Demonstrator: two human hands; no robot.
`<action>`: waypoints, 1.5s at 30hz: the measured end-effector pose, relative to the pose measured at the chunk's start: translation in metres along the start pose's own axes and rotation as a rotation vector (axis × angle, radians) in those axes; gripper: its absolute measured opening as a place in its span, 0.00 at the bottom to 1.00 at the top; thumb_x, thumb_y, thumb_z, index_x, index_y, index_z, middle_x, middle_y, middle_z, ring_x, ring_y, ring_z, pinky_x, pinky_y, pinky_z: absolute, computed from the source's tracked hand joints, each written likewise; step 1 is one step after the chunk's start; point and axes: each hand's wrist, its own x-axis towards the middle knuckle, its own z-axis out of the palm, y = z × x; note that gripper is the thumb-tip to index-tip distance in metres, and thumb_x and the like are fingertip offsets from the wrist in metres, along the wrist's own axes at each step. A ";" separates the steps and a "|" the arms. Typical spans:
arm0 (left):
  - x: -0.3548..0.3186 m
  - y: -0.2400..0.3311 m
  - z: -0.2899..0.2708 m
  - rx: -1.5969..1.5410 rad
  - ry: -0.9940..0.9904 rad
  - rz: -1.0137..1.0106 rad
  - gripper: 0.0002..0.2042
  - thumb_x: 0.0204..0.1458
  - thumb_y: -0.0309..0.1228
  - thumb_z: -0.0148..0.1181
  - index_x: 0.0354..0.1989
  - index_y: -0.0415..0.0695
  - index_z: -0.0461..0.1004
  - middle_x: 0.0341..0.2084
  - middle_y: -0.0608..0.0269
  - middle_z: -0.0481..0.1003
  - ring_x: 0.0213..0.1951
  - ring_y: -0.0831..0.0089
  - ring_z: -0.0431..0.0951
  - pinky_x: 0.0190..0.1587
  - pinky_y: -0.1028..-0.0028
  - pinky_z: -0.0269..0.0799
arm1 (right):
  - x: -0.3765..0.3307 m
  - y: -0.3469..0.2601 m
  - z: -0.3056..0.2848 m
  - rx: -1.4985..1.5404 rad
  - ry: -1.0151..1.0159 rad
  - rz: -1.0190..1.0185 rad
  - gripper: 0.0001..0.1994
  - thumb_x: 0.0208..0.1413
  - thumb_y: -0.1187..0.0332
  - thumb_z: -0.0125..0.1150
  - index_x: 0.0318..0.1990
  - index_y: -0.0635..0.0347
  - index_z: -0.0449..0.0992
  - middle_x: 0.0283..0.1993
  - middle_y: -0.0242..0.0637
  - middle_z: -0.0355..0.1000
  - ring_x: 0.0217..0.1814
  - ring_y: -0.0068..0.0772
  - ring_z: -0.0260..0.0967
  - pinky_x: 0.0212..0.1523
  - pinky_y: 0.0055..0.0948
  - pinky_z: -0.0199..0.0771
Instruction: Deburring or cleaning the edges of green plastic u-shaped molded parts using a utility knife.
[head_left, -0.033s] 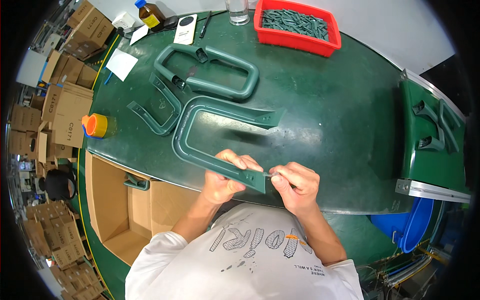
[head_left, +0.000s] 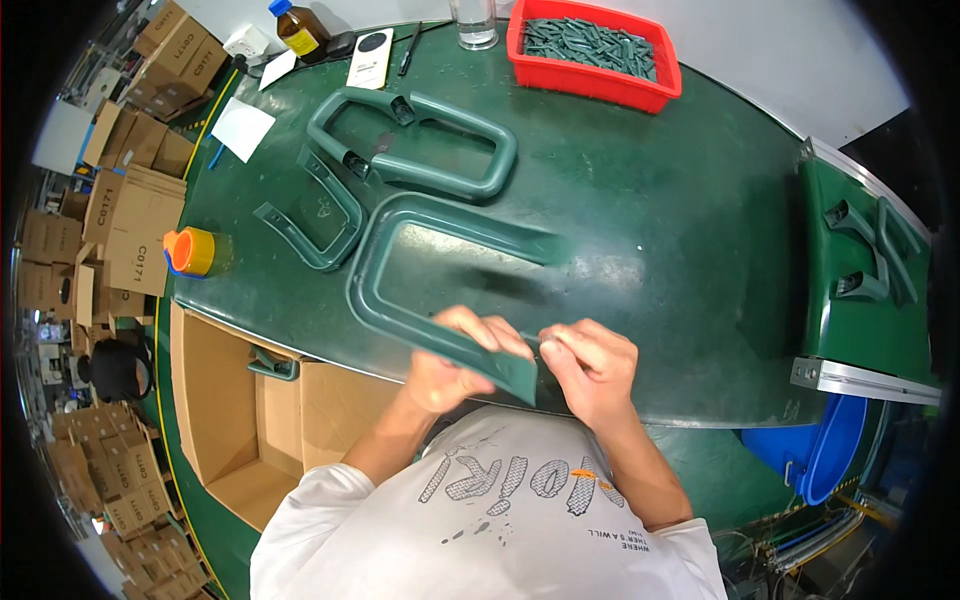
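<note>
Head view: left hand (head_left: 437,378) clasps a U-frame (head_left: 366,275) at the bench's (head_left: 700,330) near edge; right hand (head_left: 595,368) pinches fingertips together. Probably light, stiff; grip mid-arm.

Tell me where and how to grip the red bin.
Grip the red bin by the rim at both short ends, probably best from the near side, since the white wall stands behind it. The green pieces heaped inside call for keeping it level; mind the clear glass by its left end.
</note>
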 end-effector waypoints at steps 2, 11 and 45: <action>0.003 0.004 0.013 -0.007 -0.141 -0.016 0.18 0.42 0.34 0.70 0.35 0.41 0.68 0.34 0.46 0.77 0.38 0.59 0.77 0.40 0.63 0.73 | 0.000 0.005 0.001 0.083 0.016 0.133 0.07 0.52 0.70 0.63 0.30 0.67 0.78 0.20 0.37 0.69 0.19 0.26 0.65 0.20 0.25 0.63; 0.007 -0.001 -0.005 0.012 -0.052 0.049 0.16 0.45 0.33 0.69 0.38 0.42 0.68 0.35 0.47 0.77 0.39 0.60 0.77 0.39 0.64 0.74 | -0.003 -0.011 -0.026 0.499 -0.304 0.406 0.18 0.61 0.64 0.52 0.24 0.71 0.74 0.17 0.36 0.68 0.15 0.19 0.63 0.16 0.20 0.60; 0.007 0.004 0.004 -0.024 0.260 -0.102 0.18 0.43 0.33 0.70 0.39 0.41 0.69 0.29 0.45 0.76 0.22 0.69 0.73 0.21 0.76 0.68 | 0.001 -0.012 -0.017 0.196 -0.056 0.088 0.07 0.50 0.71 0.65 0.35 0.66 0.79 0.29 0.35 0.68 0.26 0.23 0.65 0.24 0.20 0.64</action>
